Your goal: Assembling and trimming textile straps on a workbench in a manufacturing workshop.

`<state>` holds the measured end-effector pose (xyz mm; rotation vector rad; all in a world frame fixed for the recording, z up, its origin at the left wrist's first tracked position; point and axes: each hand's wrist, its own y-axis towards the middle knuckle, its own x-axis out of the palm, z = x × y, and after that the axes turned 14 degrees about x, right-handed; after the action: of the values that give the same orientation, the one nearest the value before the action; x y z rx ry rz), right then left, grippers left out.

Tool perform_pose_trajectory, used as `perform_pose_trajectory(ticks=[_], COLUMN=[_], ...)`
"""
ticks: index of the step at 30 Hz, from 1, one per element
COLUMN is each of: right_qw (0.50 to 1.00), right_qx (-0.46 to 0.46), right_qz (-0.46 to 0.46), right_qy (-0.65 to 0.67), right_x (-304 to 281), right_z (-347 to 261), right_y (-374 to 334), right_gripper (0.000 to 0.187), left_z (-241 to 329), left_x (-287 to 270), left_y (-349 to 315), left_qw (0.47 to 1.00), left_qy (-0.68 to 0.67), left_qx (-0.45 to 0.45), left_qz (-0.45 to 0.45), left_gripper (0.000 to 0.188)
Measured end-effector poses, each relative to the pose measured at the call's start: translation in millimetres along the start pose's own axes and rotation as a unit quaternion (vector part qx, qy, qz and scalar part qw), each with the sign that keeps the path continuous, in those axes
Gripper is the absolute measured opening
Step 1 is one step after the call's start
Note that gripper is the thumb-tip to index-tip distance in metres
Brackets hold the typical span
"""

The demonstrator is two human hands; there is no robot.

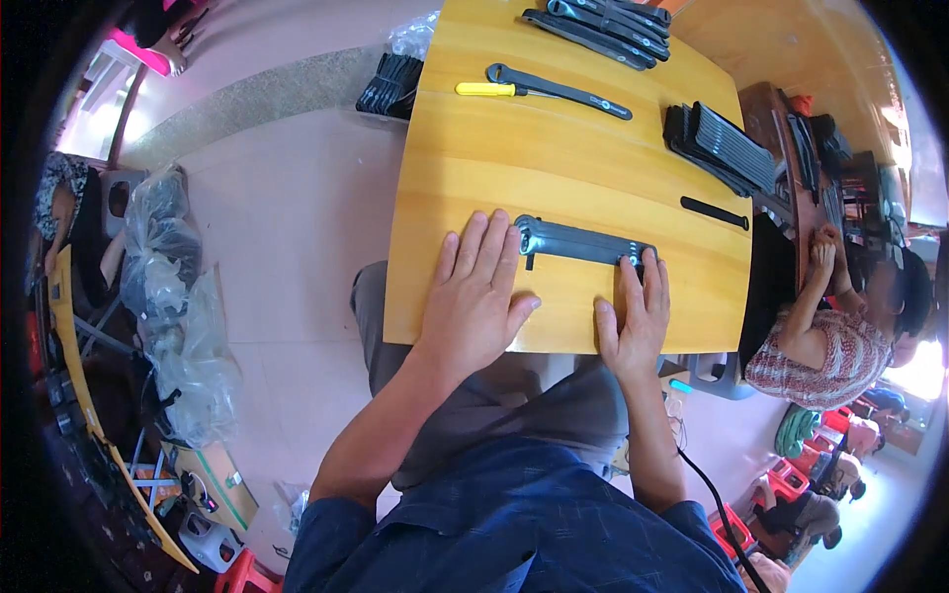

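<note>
A glossy black folded strap (583, 243) lies crosswise on the yellow wooden table, a round ring-like part at its left end and a short dark tab below it. My left hand (474, 287) rests flat with fingers stretched, its fingertips beside the ring end. At the other end, the fingertips of my right hand (638, 316) touch the strap; its fingers are extended and the thumb stands apart. Farther back lie a yellow-handled tool with a thin shaft (484, 89) and a long black strap with a looped end (563, 91).
Piled black straps (613, 30) sit at the table's far edge. A stack of ribbed black pieces (727, 148) and a short black strip (714, 211) lie on the right. Left of the table is a box of black straps (390, 87). A co-worker (825, 341) sits at right.
</note>
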<state>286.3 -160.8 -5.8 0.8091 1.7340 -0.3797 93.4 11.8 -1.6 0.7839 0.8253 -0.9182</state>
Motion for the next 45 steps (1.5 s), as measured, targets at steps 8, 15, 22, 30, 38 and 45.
perform_pose_trajectory(ticks=[8, 15, 22, 30, 38, 45], right_qw=[1.000, 1.000, 0.999, 0.998, 0.997, 0.997], right_qx=[-0.002, 0.009, 0.017, 0.027, 0.022, 0.029], right_qz=[-0.008, -0.024, -0.042, -0.057, -0.071, -0.073], right_qy=[0.002, -0.018, -0.018, -0.016, -0.007, -0.005], right_x=[-3.6, -2.4, -5.1, -5.6, -9.8, -10.4], right_z=[-3.0, -1.5, -2.3, -1.2, 0.2, -0.2], right_y=[1.3, 1.1, 3.4, 5.8, 8.1, 6.7], right_gripper=[0.060, 0.062, 0.063, 0.062, 0.063, 0.063], left_z=[-0.2, -2.5, -2.2, -1.4, -0.9, 0.3], left_x=[-4.6, -4.5, -1.5, -3.5, -5.3, -7.6], left_y=[0.5, 1.7, 1.5, 4.6, 4.0, 5.2], left_qw=[0.999, 0.998, 0.997, 0.995, 0.994, 0.996], left_qy=[-0.031, -0.047, -0.035, -0.044, -0.012, -0.002], left_qx=[-0.003, -0.007, -0.021, -0.029, -0.021, -0.014], left_qz=[-0.007, -0.034, -0.068, -0.085, -0.103, -0.093], left_gripper=[0.079, 0.080, 0.087, 0.085, 0.083, 0.079])
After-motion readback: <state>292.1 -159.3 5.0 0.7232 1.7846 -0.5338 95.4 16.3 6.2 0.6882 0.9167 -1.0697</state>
